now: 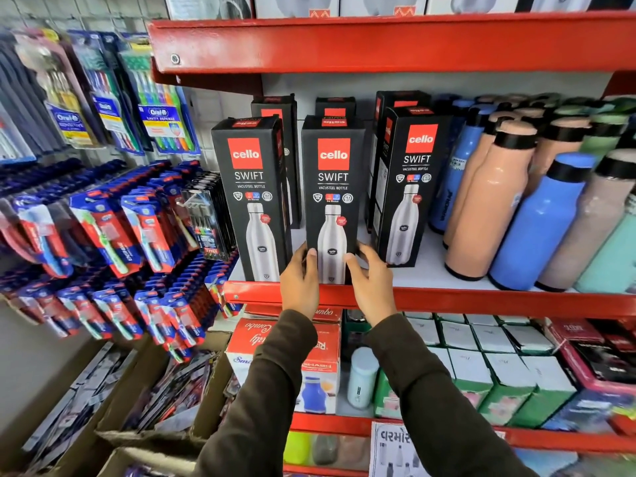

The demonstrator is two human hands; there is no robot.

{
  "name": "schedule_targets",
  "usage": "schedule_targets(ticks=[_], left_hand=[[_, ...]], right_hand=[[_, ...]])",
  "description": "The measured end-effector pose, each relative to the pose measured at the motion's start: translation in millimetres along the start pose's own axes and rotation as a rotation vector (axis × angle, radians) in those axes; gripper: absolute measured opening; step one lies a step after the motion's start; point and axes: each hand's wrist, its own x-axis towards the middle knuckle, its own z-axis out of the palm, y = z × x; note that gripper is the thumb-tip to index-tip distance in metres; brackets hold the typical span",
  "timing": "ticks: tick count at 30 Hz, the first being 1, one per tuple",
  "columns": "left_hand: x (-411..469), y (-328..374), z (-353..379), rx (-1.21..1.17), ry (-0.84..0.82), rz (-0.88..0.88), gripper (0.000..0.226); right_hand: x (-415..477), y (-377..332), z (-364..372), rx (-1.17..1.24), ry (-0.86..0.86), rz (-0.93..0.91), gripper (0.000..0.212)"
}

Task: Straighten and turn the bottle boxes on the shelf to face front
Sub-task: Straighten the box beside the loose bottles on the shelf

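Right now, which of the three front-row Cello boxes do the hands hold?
The middle box. The left hand and right hand grip its lower sides. The left box and the right box, angled to show its side panel, stand untouched.

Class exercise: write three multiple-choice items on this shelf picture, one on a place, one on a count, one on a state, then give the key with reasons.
1. Where are the loose bottles?
A. right of the boxes
B. left of the boxes
C. on top of the boxes

2. How many boxes stand in the front row?
A. one
B. three
C. six

3. What do the hands do?
A. hang free
B. hold the middle box
C. lift a toothbrush pack

Key: A, bottles crowd the right; B, three fronts show; B, left hand and right hand flank its base.
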Motion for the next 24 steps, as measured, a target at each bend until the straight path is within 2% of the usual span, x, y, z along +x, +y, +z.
schedule_targets(ticks=[3,6,9,12,16,19,21,24], left_hand=[[-5.8,-0.9,5.5,-0.065,0.088,0.014,0.040],[-16.9,-2.4,14.5,-0.163,0.212,0.092,0.038],[-25.3,1.7,28.0,-0.106,0.322,0.225,0.038],[-33.6,14.8,45.5,-0.055,0.359,0.348,0.036],[-41.8,30.9,72.0,-0.075,0.291,0.431,0.035],[-41.1,38.6,95.3,-0.118,0.152,0.466,0.036],[-35.5,40.1,111.9,-0.122,0.061,0.406,0.041],[-16.0,35.3,136.3,-0.044,-0.027,0.188,0.050]], right_hand=[[-1.5,3.3,-4.3,0.020,0.001,0.014,0.042],[-2.9,5.5,-14.5,0.045,0.082,-0.022,0.036],[0.3,6.7,-32.1,0.069,0.201,-0.075,0.030],[8.5,10.4,-52.6,0.074,0.296,-0.119,0.028],[25.0,22.3,-75.5,0.025,0.325,-0.131,0.032],[43.4,30.7,-88.3,-0.031,0.285,-0.075,0.044],[55.2,35.0,-93.5,-0.059,0.226,-0.035,0.050],[70.9,37.8,-98.2,-0.108,0.142,0.022,0.054]])
